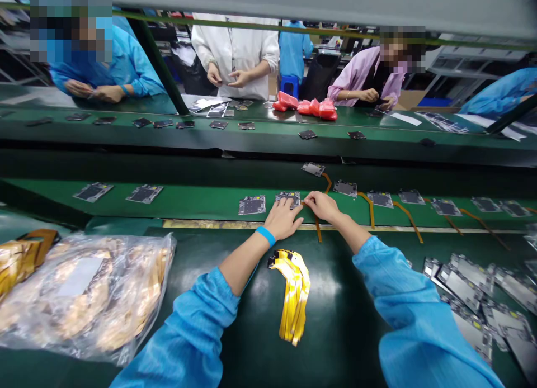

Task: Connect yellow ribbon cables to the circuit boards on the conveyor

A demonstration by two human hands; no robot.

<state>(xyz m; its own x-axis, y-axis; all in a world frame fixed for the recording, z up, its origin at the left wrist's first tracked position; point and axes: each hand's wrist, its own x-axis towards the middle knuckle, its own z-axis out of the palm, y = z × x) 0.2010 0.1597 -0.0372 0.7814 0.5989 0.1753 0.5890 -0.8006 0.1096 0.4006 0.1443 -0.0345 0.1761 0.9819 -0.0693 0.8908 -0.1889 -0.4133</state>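
Observation:
My left hand lies with its fingers spread over a circuit board on the green belt, partly covering it. At the board's right edge, my right hand has its fingertips pinched on an orange flex cable, whose tail hangs toward me over the belt's edge. The joint between cable and board is hidden by the fingers. Just left of my left hand sits another circuit board. Below my hands, a fanned bundle of yellow flex cables rests on the dark green table.
A clear plastic bag of flex cables lies at left. Stacked boards lie at right. Several boards with cables line the belt. Across a second belt, co-workers handle small parts near red packets.

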